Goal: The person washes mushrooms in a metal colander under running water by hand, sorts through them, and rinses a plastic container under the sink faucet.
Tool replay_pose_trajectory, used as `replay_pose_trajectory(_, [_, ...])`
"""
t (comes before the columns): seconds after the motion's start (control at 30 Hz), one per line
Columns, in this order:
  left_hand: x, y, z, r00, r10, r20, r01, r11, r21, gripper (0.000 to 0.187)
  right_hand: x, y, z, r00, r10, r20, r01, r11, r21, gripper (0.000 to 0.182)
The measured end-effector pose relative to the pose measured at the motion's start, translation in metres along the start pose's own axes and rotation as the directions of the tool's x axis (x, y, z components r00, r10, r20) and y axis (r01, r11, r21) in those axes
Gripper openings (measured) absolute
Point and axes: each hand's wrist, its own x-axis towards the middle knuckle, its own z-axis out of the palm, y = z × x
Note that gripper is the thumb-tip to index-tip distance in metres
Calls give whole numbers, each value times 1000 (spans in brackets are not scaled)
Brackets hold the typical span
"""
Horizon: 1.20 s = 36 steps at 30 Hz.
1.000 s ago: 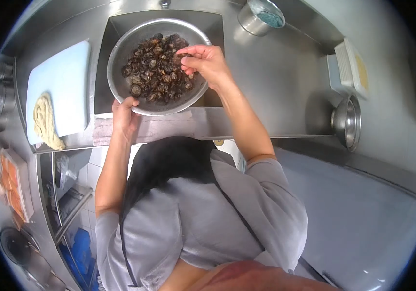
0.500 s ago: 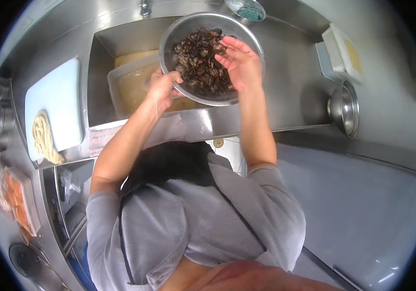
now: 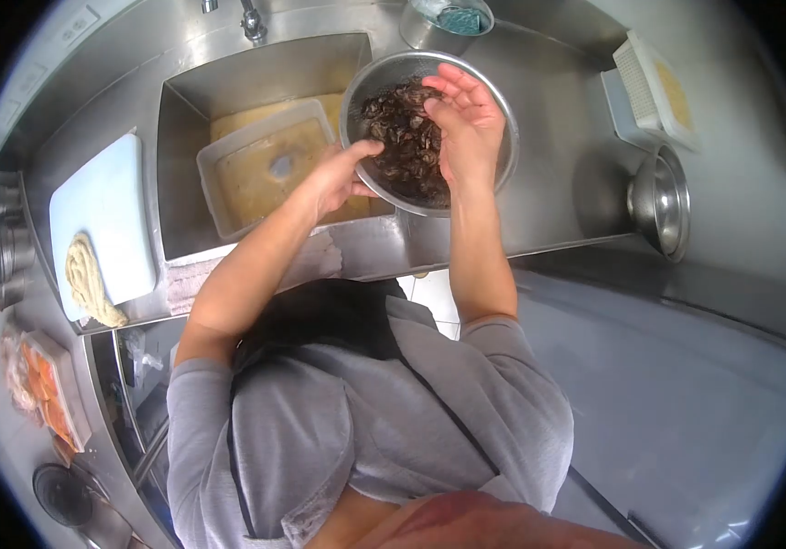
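A round metal colander (image 3: 507,151) is tilted over the right edge of the sink. Inside it lies a heap of dark brown, crinkled pieces (image 3: 402,151) that look like soaked mushrooms. My left hand (image 3: 342,174) grips the colander's left rim, thumb inside and fingers underneath. Over the right part of the heap is my right hand (image 3: 471,128), palm turned inward, fingers bent and apart, with nothing visible in them. The fingers' far side is partly hidden.
In the sink (image 3: 182,146) sits a plastic tub (image 3: 214,197) of yellowish water. A white cutting board (image 3: 104,220) with a cloth (image 3: 88,284) lies left. A metal pot (image 3: 420,32) stands behind the colander; metal bowls (image 3: 663,201) and a white basket (image 3: 645,87) are right.
The colander and both hands have shifted right and slightly nearer in view, showing more of the tub. My right hand has turned a little over the heap. The camera view has shifted too.
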Motion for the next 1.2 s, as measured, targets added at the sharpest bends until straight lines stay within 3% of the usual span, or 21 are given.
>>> replay_pose_trajectory(0.13, [-4,6,-1,998,4,63,-6,1000,23,65,4,6,2,996,61,57,-62,998,11,44])
replay_pose_trajectory(0.33, [-5,7,-7,999,-48,-13,50,976,211,85,12,18,9,971,205,126,-208,978,11,41])
replay_pose_trajectory(0.43, [-9,8,-8,977,97,-191,-21,930,366,86,15,22,15,946,264,188,-270,963,6,40])
replay_pose_trajectory(0.53, [-17,13,-20,874,386,-296,-245,875,419,78,13,21,24,911,325,253,-322,945,-53,39])
replay_pose_trajectory(0.57, [-21,14,-22,802,535,-266,-393,807,441,61,11,21,28,897,350,271,-341,936,-82,38])
replay_pose_trajectory(0.67, [-58,35,-6,857,503,-113,-443,831,338,46,6,25,37,866,378,328,-330,924,-191,40])
replay_pose_trajectory(0.7, [-64,39,-3,876,473,-95,-417,842,343,29,5,26,40,850,393,351,-349,919,-185,41])
replay_pose_trajectory(0.83, [-75,39,-4,861,464,-209,-415,878,239,15,4,24,51,819,419,393,-355,907,-229,41])
replay_pose_trajectory(0.9, [-77,36,-9,853,471,-223,-464,881,86,12,4,22,51,811,421,407,-351,906,-238,42])
replay_pose_trajectory(1.2, [-83,27,-23,828,515,-221,-549,824,-140,14,-8,21,59,765,392,511,-226,907,-356,44])
